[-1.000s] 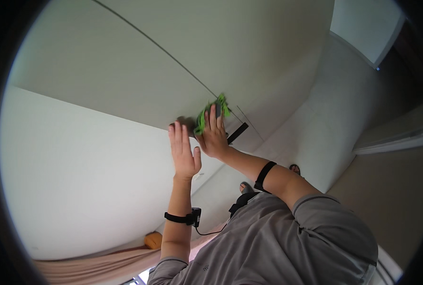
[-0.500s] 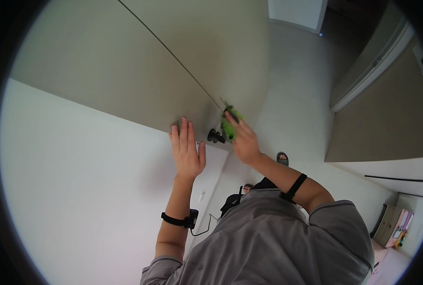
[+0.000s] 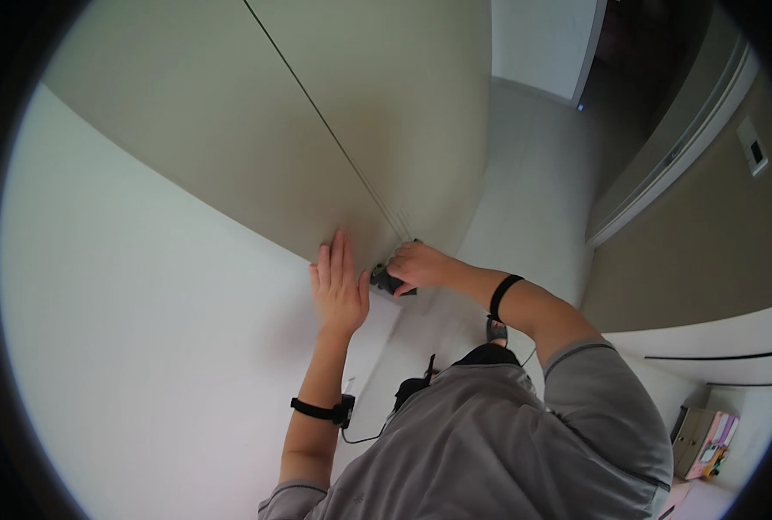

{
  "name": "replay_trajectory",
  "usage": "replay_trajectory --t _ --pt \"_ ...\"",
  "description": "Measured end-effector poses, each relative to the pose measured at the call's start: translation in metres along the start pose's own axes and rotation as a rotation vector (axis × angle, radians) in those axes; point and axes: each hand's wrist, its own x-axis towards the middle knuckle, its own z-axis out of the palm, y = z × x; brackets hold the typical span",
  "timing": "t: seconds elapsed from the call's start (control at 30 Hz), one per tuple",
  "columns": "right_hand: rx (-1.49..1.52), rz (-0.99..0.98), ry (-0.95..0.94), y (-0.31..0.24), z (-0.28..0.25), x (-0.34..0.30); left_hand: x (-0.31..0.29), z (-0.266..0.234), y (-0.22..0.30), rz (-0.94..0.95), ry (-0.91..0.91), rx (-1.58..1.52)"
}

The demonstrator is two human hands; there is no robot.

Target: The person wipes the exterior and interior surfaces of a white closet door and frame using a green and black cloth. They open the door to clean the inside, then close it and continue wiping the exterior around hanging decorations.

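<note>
My left hand (image 3: pixel 340 290) lies flat with its fingers stretched, near the border between a beige door-like panel (image 3: pixel 299 165) and a white surface (image 3: pixel 169 329). Just right of it a black door handle (image 3: pixel 400 284) juts out, with a bit of green showing beside it. Curled fingers of my right hand (image 3: pixel 422 263) close over a green and dark thing at that handle. Most of that thing is hidden under the hand, so its kind cannot be made out.
A dark seam (image 3: pixel 316 108) runs down the beige panel to the handle. Pale floor (image 3: pixel 524 173) stretches to the right, toward a doorway frame (image 3: pixel 663 165) and a brown wall with a switch plate (image 3: pixel 752 146). A small cabinet (image 3: pixel 692 442) stands at lower right.
My right hand has moved down and left onto the handle, its stretched fingers now curled. Much of the green thing is now covered. My left hand stays flat in nearly the same place.
</note>
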Motion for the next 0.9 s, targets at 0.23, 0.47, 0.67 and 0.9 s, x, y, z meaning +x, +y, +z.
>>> replay_trajectory --t 0.23,0.47,0.67,0.9 --pt "0.098 0.006 -0.316 0.051 -0.015 0.032 0.003 -0.003 -0.006 -0.049 -0.055 -0.065" --pt "0.212 0.441 -0.039 0.044 0.016 0.019 0.015 -0.014 -0.006 -0.055 -0.041 0.025" --pt "0.621 1.149 0.791 -0.010 0.061 0.027 0.018 -0.013 -0.003 -0.066 -0.008 -0.003" --pt "1.052 1.647 0.863 -0.065 0.064 0.048 0.023 -0.010 0.002 -0.054 0.051 -0.006"
